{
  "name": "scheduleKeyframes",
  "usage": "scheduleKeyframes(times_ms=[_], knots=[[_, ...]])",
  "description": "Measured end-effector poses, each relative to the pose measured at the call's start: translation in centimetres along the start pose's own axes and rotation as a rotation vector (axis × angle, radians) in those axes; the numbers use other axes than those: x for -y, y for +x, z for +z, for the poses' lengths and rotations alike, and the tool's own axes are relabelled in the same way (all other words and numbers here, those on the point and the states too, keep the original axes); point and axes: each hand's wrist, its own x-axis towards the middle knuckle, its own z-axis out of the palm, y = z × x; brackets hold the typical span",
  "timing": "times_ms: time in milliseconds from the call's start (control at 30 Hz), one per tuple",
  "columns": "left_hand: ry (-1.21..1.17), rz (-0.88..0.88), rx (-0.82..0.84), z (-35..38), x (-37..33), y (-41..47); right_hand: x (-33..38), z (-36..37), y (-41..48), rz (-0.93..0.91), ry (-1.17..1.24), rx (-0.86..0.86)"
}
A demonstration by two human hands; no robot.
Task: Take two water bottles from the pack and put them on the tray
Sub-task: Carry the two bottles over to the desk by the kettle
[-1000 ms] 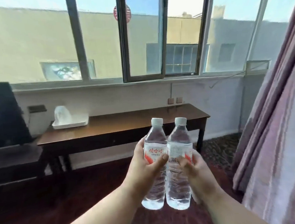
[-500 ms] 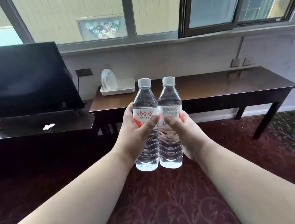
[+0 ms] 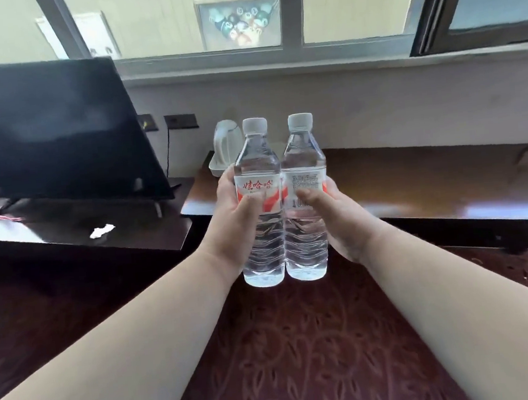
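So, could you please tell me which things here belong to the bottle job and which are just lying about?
For the job:
left bottle in left hand
right bottle in right hand
white tray

Lying about:
kettle on the tray
black screen
white scrap

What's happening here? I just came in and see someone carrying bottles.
A person holds two full water bottles upright, side by side and touching: the left hand grips the left bottle, the right hand the right bottle. Both are in the air, in front of a dark wooden table. A white tray with a kettle on it sits on the table just behind them. Neither bottle is on the tray yet.
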Motion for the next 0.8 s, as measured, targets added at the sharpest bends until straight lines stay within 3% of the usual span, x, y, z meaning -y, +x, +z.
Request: scheduleKeyframes(times_ms=[200,467,633,800], knots=[[0.023,-0.078,0.010,-3.0,2.2,9.8,-0.7,-2.3,10.3,0.029,-0.029,0.049],[0.226,-0.130,0.254,-10.3,5.8,25.9,-2.4,-3.9,24.8,-0.041,-0.198,0.079],[0.503,-0.132,0.415,-14.9,7.8,35.5,-4.1,-5.1,33.8,0.004,-0.303,-0.043],[0.516,-0.167,0.449,-16.4,11.3,42.0,-6.5,-6.2,39.4,0.064,-0.350,-0.107]])
